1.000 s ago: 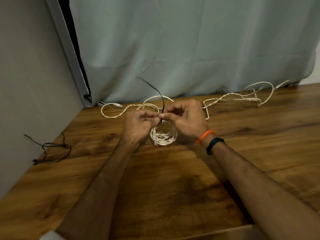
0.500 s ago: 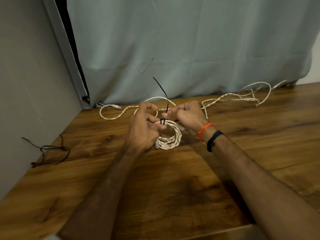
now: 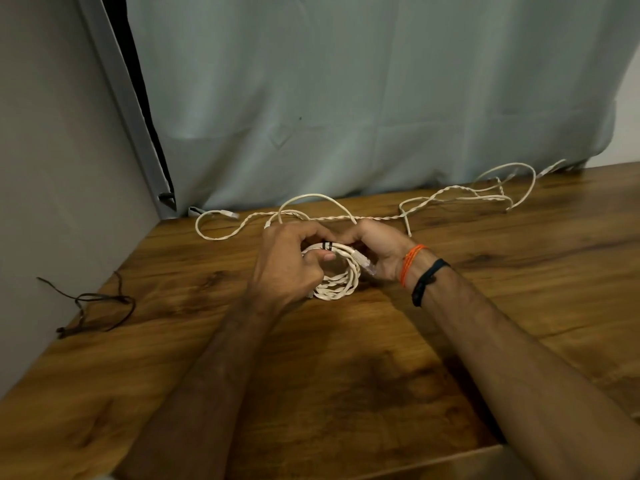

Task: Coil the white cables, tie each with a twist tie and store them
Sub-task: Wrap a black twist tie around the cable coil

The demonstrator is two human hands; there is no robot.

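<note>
Coiled white cable (image 3: 337,282) sits on the surface (image 3: 346,375) between both hands. Left hand (image 3: 287,268) and right hand (image 3: 377,251) grip its top, fingers curled around the black tie (image 3: 327,245), apparently pinching it.

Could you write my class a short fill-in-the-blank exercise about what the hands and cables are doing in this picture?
1. Both hands hold a coiled white cable bound at its top by a ____ twist tie.
2. The wrist of the ____ hand wears an orange thread.
3. Spare dark ties lie near the table's ____ edge.
4. Loose cables lie in front of the ____.

Missing words: black; right; left; curtain
</note>
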